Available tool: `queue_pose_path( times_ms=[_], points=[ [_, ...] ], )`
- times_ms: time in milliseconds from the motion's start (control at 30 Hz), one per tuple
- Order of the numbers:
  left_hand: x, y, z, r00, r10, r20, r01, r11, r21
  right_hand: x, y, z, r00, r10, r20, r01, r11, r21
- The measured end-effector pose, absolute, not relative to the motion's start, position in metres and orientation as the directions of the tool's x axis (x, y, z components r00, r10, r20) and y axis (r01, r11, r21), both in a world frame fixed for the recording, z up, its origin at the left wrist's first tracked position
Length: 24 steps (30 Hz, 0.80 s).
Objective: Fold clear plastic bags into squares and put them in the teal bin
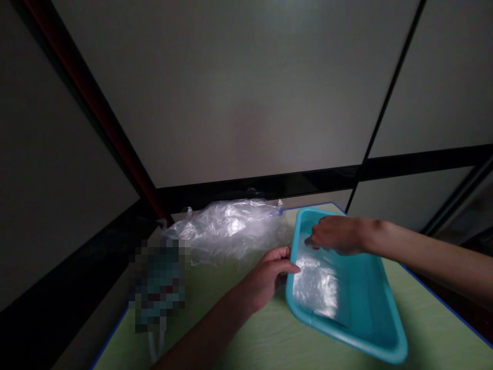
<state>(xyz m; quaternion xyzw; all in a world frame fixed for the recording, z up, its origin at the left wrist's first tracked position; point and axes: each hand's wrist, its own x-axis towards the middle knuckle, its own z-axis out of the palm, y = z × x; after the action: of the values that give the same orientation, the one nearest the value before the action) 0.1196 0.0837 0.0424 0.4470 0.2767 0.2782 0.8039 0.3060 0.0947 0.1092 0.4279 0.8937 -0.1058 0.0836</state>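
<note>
A turquoise plastic basin [372, 298] is tilted on the green tabletop. My left hand [271, 272] grips its left rim, thumb over the edge and fingers outside. Inside the basin lies a shiny clear plastic bag or sheet [318, 285], flat against the bottom. My right hand [335, 235] reaches into the basin from the right with its fingers curled down at the far end of this plastic. Its fingertips are partly hidden, and what they pinch cannot be made out.
Crumpled clear plastic bags [234, 226] lie along the back of the green table [250, 339], against pale cabinet panels [250, 92] with black trim. A blurred-out item [159, 288] with white straps sits at the left. The table has a blue edge.
</note>
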Motion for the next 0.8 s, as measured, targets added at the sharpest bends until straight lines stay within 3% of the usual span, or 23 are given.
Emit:
queue_pose_path(
  times_ms=[567,800],
  points=[
    [0.121,0.083,0.043,0.689,0.695,-0.204,-0.21,0.461,0.862,0.311,0.088,0.106,-0.673,0.68,-0.291,0.709,0.705,0.008],
    [0.122,0.082,0.044,0.672,0.709,-0.216,-0.223,0.471,0.854,0.319,0.083,0.097,-0.593,0.726,-0.349,0.767,0.641,0.031]
  ],
)
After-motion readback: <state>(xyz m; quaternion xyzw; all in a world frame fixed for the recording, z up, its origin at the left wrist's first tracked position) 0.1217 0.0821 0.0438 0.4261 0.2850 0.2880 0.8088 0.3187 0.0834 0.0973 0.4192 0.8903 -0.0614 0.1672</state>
